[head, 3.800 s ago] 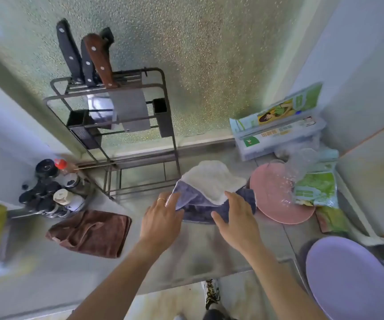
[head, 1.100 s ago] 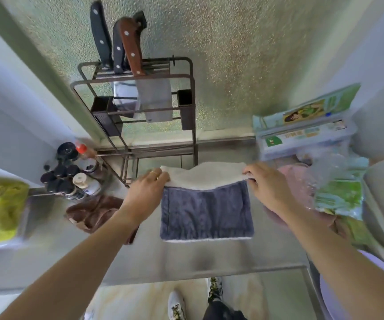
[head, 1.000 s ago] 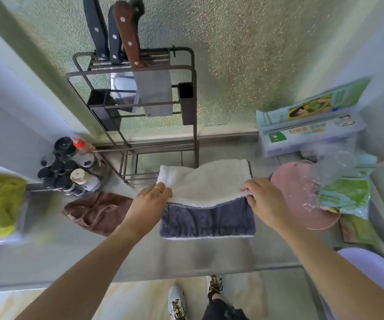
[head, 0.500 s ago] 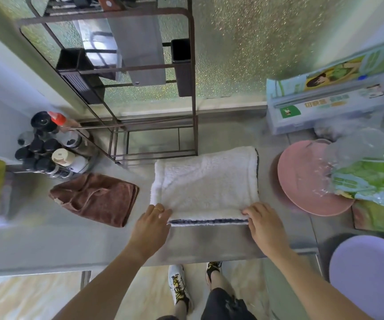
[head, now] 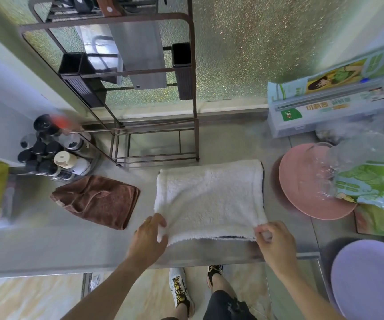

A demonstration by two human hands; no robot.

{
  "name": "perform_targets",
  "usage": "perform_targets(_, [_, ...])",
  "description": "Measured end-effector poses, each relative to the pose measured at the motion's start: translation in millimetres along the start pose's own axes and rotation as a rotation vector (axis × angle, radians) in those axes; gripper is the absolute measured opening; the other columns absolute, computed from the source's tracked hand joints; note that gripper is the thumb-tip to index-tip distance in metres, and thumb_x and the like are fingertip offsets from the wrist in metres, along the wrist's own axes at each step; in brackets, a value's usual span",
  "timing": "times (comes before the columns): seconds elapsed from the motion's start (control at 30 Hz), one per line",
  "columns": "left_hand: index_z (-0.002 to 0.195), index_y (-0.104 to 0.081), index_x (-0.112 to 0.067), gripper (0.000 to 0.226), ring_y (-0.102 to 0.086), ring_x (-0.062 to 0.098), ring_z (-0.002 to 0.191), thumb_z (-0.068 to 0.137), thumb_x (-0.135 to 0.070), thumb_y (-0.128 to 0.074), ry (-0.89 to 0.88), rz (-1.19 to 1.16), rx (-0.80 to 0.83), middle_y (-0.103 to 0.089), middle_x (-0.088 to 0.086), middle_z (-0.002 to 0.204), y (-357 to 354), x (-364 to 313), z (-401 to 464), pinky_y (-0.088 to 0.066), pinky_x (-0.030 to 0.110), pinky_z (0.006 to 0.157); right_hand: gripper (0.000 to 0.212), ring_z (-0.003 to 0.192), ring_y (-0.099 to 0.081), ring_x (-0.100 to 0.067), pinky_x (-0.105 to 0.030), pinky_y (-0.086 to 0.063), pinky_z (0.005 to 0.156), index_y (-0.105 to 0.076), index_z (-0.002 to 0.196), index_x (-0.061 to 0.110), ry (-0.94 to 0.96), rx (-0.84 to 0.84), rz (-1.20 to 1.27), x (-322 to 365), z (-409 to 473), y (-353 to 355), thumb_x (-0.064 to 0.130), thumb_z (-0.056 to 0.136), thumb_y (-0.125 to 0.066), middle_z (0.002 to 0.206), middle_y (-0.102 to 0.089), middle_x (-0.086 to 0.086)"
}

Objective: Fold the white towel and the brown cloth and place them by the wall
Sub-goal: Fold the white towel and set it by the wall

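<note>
Head view: white towel (head: 209, 197), folded once on the surface (head: 48, 245); your left hand (head: 148, 239) and right hand (head: 275, 243) each hold a near corner in a pinching grip. Brown cloth (head: 96, 200), left, lies crumpled, unfolded; neither is by the wall.

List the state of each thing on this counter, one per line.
fluffy white towel: folded flat, near corners pinched
left hand: gripping near-left corner
right hand: pinching near-right corner
crumpled brown cloth: unfolded heap, untouched
round pink plate: partly covered by bags
</note>
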State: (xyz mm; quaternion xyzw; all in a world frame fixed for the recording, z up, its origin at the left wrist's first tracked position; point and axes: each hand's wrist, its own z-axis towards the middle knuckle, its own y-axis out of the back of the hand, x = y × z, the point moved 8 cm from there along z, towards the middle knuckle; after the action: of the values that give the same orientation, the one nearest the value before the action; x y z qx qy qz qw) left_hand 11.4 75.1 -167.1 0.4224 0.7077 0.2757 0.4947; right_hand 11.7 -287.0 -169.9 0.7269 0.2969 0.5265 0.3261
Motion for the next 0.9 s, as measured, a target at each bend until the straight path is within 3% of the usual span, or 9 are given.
perform_targets(0.1, [0.101, -0.049, -0.023, 0.034, -0.054, 0.014, 0.078, 0.081, -0.032, -0.075, 0.053, -0.019, 0.020, -0.060, -0.005, 0.098, -5, 11, -6, -0.039, 0.027, 0.069, 0.031, 0.073, -0.060, 0.001, -0.021, -0.053, 0.069, -0.064, 0.081, 0.040, -0.031, 0.117, -0.004, -8, -13, -2, 0.014, 0.078, -0.081, 0.094, -0.059, 0.011])
perform_targets(0.17, [0.101, -0.048, -0.023, 0.039, -0.056, 0.016, 0.082, 0.082, -0.046, -0.074, 0.107, -0.079, -0.077, -0.057, -0.003, 0.097, 6, 14, 3, -0.047, 0.032, 0.070, 0.018, 0.077, -0.060, -0.003, -0.016, -0.044, 0.070, -0.064, 0.092, 0.034, -0.069, 0.083, 0.026, -3, -5, 6, 0.026, 0.082, -0.077, 0.101, -0.058, 0.007])
perform_targets(0.27, [0.112, -0.051, -0.015, 0.048, -0.060, 0.019, 0.092, 0.087, -0.053, -0.067, 0.235, -0.231, -0.298, -0.062, 0.001, 0.103, 39, 9, 32, -0.053, 0.037, 0.079, 0.034, 0.092, -0.061, -0.016, -0.031, -0.048, 0.082, -0.061, 0.115, 0.016, -0.136, -0.055, 0.161, 17, 36, 25, 0.039, 0.091, -0.066, 0.107, -0.062, 0.002])
perform_targets(0.37, [0.124, -0.049, -0.018, 0.049, -0.063, 0.025, 0.088, 0.092, -0.052, -0.062, 0.430, -0.480, -0.288, -0.065, 0.000, 0.094, 56, 3, 69, -0.054, 0.043, 0.088, 0.045, 0.094, -0.060, -0.018, -0.033, -0.046, 0.083, -0.050, 0.131, 0.014, -0.220, -0.099, 0.340, 40, 90, 35, 0.041, 0.096, -0.058, 0.110, -0.061, 0.002])
perform_targets(0.47, [0.125, -0.053, -0.026, 0.037, -0.054, 0.018, 0.066, 0.093, -0.040, -0.066, 0.480, -0.722, -0.179, -0.065, 0.003, 0.087, 55, -8, 100, -0.052, 0.033, 0.069, 0.050, 0.104, -0.055, -0.019, -0.030, -0.039, 0.089, -0.046, 0.139, 0.016, -0.341, -0.041, 0.423, 48, 136, 26, 0.038, 0.096, -0.057, 0.113, -0.056, -0.001])
perform_targets(0.57, [0.118, -0.069, -0.024, 0.030, -0.060, 0.010, 0.084, 0.089, -0.017, -0.074, 0.473, -0.847, -0.139, -0.067, 0.009, 0.110, 51, -8, 118, -0.047, 0.021, 0.069, 0.042, 0.104, -0.057, -0.019, -0.027, -0.044, 0.083, -0.055, 0.133, 0.018, -0.445, 0.034, 0.520, 44, 160, 16, 0.030, 0.093, -0.062, 0.123, -0.058, -0.002])
perform_targets(0.67, [0.115, -0.074, -0.027, 0.037, -0.061, 0.015, 0.113, 0.084, -0.009, -0.079, 0.531, -0.967, -0.225, -0.064, 0.007, 0.122, 48, 11, 120, -0.052, 0.033, 0.100, 0.036, 0.086, -0.060, -0.015, -0.016, -0.048, 0.066, -0.067, 0.121, 0.010, -0.424, 0.035, 0.621, 38, 173, 15, 0.002, 0.086, -0.065, 0.118, -0.068, -0.011])
perform_targets(0.73, [0.123, -0.070, -0.024, 0.046, -0.057, 0.013, 0.119, 0.083, -0.003, -0.078, 0.561, -1.024, -0.277, -0.064, 0.002, 0.126, 46, 20, 118, -0.045, 0.037, 0.111, 0.038, 0.093, -0.063, -0.018, -0.019, -0.052, 0.081, -0.069, 0.119, 0.004, -0.405, -0.019, 0.633, 32, 177, 17, -0.006, 0.083, -0.064, 0.117, -0.071, -0.016])
perform_targets(0.9, [0.139, -0.056, -0.016, 0.057, -0.064, 0.019, 0.112, 0.086, -0.005, -0.074, 0.525, -0.917, -0.319, -0.065, 0.003, 0.129, 40, 14, 120, -0.052, 0.028, 0.093, 0.032, 0.102, -0.067, -0.023, -0.028, -0.048, 0.091, -0.071, 0.114, 0.014, -0.329, -0.078, 0.381, 32, 179, 14, 0.007, 0.084, -0.066, 0.111, -0.074, -0.006])
